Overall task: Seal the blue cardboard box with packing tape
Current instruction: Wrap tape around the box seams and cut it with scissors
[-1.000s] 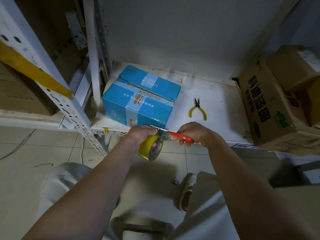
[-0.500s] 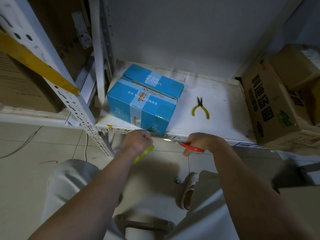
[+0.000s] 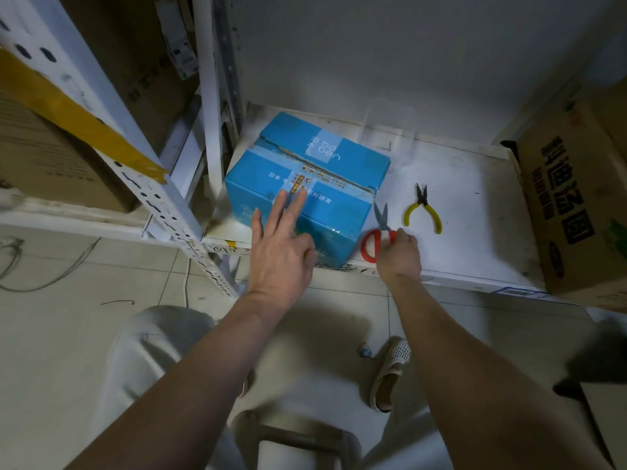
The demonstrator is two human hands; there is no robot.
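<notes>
Two hands reach out: left hand spread flat against the blue cardboard box; right hand, at its four o'clock, grips red-handled scissors.

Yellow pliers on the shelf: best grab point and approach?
Probably take the yellow pliers from above, across both yellow handles near the pivot. They lie flat on the white shelf, jaws pointing away, handles splayed toward the person, clear of the scissors.
</notes>
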